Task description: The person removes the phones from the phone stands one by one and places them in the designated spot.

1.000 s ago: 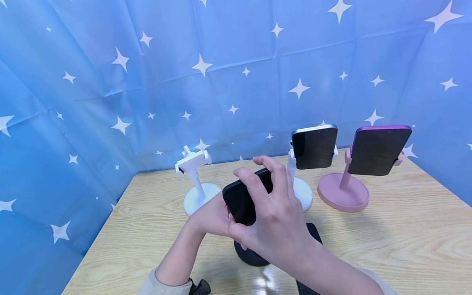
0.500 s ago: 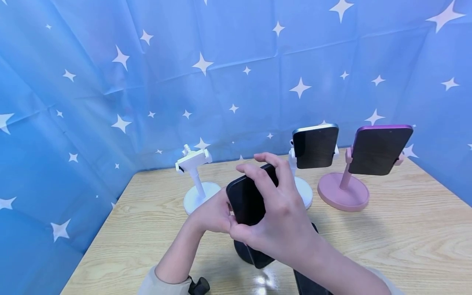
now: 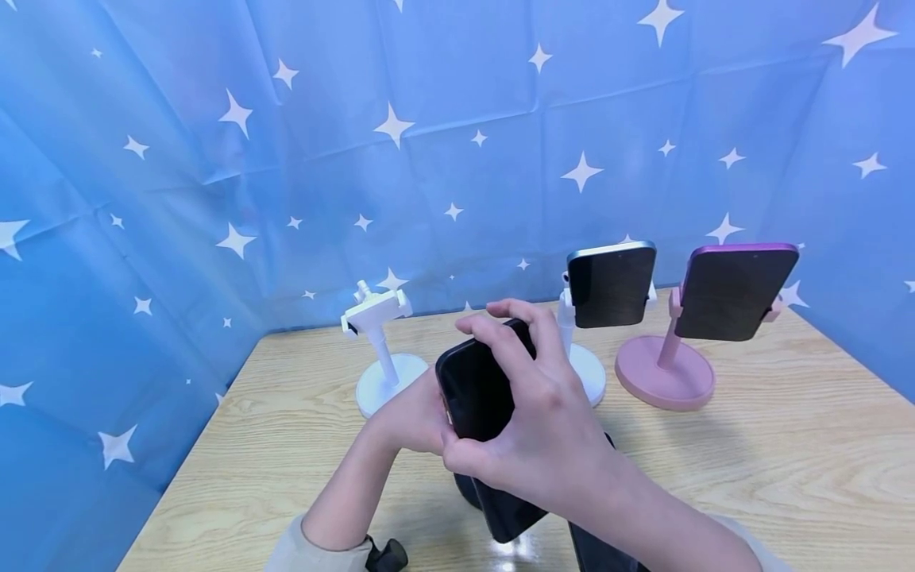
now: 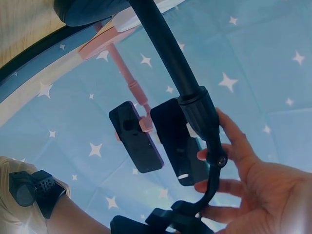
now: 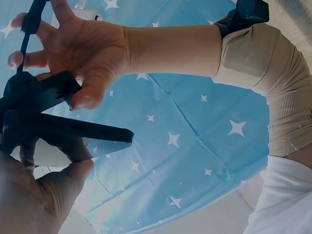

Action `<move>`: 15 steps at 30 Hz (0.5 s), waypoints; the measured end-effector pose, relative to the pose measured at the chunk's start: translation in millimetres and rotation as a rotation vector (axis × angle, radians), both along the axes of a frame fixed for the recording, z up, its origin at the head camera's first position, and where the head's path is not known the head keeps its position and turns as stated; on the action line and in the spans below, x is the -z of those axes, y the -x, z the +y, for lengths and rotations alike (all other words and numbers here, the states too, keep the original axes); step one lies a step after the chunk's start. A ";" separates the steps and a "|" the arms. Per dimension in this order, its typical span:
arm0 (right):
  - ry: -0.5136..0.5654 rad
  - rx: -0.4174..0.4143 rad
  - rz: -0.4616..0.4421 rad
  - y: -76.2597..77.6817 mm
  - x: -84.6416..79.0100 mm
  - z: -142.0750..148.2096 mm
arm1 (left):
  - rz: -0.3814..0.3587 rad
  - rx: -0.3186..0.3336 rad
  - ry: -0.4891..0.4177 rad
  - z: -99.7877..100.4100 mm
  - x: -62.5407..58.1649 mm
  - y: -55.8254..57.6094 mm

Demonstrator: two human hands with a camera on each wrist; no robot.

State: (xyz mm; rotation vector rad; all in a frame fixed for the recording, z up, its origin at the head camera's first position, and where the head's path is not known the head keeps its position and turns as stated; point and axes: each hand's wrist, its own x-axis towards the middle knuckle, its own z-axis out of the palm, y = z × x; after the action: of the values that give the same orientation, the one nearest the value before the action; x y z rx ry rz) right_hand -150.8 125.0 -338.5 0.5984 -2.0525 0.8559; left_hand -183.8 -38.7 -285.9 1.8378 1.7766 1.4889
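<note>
Right hand (image 3: 546,421) pinches a black smartphone (image 3: 473,389) by its edges between thumb and bent fingers, tilted just beside the clamp (image 5: 46,92) of the black phone stand (image 4: 165,48) (seating in clamp cannot be told), left hand (image 4: 265,195) curling slightly spread fingers round the stand's upper arm (image 4: 213,183).

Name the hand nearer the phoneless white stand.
Left. The left hand is just right of the white stand; the right hand is farther right, holding a black phone.
</note>
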 end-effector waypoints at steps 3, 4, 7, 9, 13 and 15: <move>0.000 0.014 -0.040 -42.0 -51.9 -13.2 | 0.003 0.009 -0.012 -0.2 1.0 0.0; -0.001 0.023 -0.052 -55.2 -68.6 -17.3 | -0.002 0.020 -0.019 -0.4 1.5 -0.1; -0.006 0.062 -0.103 -84.8 -105.0 -25.0 | 0.001 0.062 -0.060 0.2 2.1 0.2; -0.010 0.084 -0.122 -95.4 -116.3 -25.2 | -0.008 0.100 -0.086 1.1 1.6 0.1; -0.029 0.130 -0.132 -99.5 -117.6 -13.4 | 0.000 0.138 -0.113 2.7 -0.1 -0.2; -0.044 0.164 -0.129 -97.2 -112.8 -3.8 | 0.009 0.137 -0.119 2.3 -0.6 -0.3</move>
State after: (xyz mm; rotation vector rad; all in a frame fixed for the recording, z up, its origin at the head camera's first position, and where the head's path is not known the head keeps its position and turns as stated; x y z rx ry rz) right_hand -53.6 121.2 -225.7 0.4006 -2.2079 0.7728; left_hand -183.5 -36.4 -285.3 1.9809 1.5618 1.5661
